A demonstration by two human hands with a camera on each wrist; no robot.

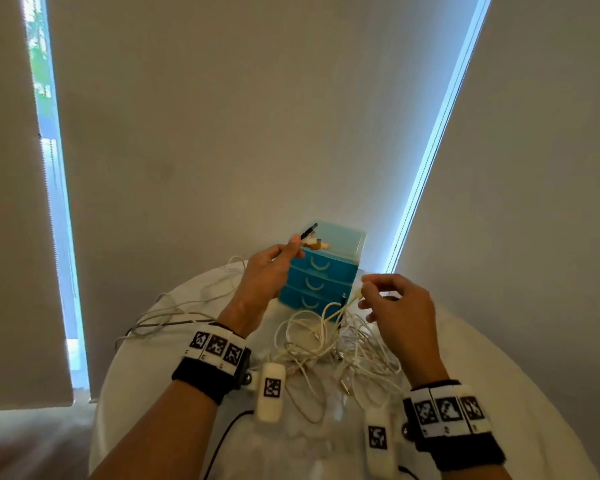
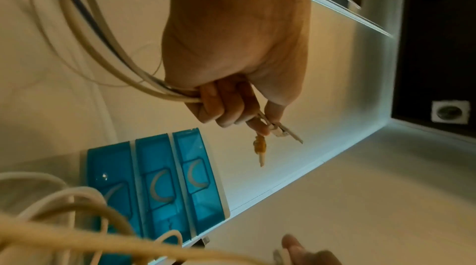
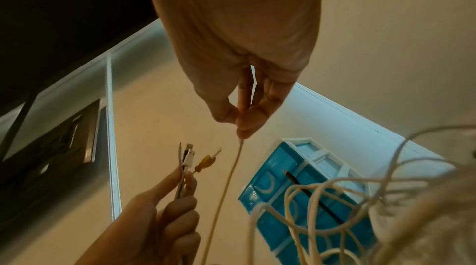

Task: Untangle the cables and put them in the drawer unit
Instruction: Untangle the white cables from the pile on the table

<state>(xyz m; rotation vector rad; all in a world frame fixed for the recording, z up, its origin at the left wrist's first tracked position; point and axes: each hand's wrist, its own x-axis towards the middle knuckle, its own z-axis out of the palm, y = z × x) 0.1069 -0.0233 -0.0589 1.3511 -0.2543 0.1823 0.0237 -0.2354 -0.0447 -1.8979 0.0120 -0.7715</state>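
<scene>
My left hand (image 1: 274, 268) is raised in front of the blue drawer unit (image 1: 321, 271) and grips several cable ends (image 1: 309, 237): a black plug, a white plug and an orange-wrapped one (image 3: 206, 162). Their cords (image 2: 85, 45) trail off to the left over the table. My right hand (image 1: 392, 299) pinches a single white cable (image 3: 231, 171) near its end, just right of the unit. That cable runs down into the tangle of white cables (image 1: 333, 348) on the table between my wrists. The unit's three drawers (image 2: 157, 183) are closed.
The round white table (image 1: 499, 368) holds everything; its far edge lies close behind the drawer unit. Loose cable loops (image 1: 187, 306) lie at the left of the table. A black cord (image 1: 222, 441) hangs near the front. Window blinds stand behind the table.
</scene>
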